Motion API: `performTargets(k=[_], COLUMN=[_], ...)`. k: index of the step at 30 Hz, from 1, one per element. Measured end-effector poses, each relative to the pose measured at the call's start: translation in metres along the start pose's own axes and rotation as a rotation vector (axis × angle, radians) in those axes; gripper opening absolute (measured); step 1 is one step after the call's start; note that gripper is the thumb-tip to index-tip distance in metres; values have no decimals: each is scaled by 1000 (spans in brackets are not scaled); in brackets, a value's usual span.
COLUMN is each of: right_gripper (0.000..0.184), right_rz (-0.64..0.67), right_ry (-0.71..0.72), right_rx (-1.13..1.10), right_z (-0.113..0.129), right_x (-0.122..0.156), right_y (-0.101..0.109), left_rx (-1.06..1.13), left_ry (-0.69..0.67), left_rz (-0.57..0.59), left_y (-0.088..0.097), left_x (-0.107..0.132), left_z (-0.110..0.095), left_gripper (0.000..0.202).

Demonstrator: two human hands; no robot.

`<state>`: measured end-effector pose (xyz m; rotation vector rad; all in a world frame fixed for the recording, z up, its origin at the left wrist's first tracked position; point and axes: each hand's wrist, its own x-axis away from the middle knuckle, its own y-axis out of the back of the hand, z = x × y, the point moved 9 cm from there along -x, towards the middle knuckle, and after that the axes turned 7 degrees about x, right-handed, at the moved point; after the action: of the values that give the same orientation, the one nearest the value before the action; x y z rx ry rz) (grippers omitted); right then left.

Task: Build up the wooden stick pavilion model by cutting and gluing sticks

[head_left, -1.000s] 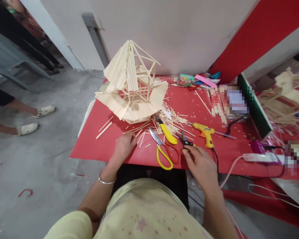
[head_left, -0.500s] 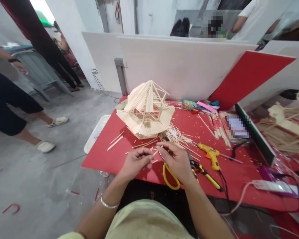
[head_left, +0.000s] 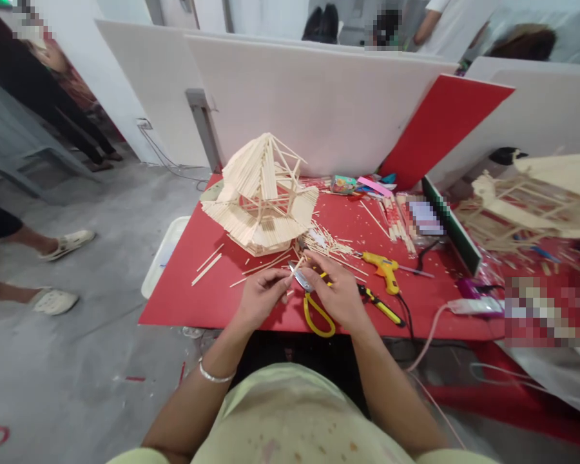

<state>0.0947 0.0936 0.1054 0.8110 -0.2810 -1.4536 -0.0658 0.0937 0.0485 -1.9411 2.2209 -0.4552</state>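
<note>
**Wooden stick pinched between two hands over the red table**

Wooden stick: a short, thin sliver held just above the near edge of the red table. The left hand, with a bracelet on its wrist, pinches the lower end between thumb and fingertips. The right hand closes its fingertips on the upper end, the other fingers curled in.

Judging by its look, the stick is very light, stiff and easily snapped. A fingertip pinch near each end suits it better than a full grasp, with little bending force.

Yellow-handled scissors lie right under the hands; I cannot tell whether the right hand touches them. Just to the right lie cutters and a yellow glue gun. Beyond the hands is a scatter of loose sticks, then a stick-built house model standing upright on the table. A white partition rises behind it.
</note>
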Motion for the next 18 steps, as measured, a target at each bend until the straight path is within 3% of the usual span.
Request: performTargets(k=[4, 8, 10, 13, 18], right_gripper=[53, 84, 89, 89, 73], right_rz=[-49, 199, 264, 242, 242], right_ry=[-138, -330, -367, -396, -437], right_rx=[498, 899, 995, 1095, 1038], right_z=[-67, -133, -144, -143, -156], right_x=[58, 112, 122, 120, 125], right_y=[34, 40, 37, 34, 41], left_rx=[96, 164, 179, 190, 204], left_ry=[111, 165, 177, 168, 128], left_rz=[-13, -41, -34, -21, -87], left_y=[-1, -8, -15, -17, 10], left_x=[-3, -5, -7, -7, -2], left_z=[40, 64, 68, 68, 62], left_gripper=[30, 32, 33, 32, 32])
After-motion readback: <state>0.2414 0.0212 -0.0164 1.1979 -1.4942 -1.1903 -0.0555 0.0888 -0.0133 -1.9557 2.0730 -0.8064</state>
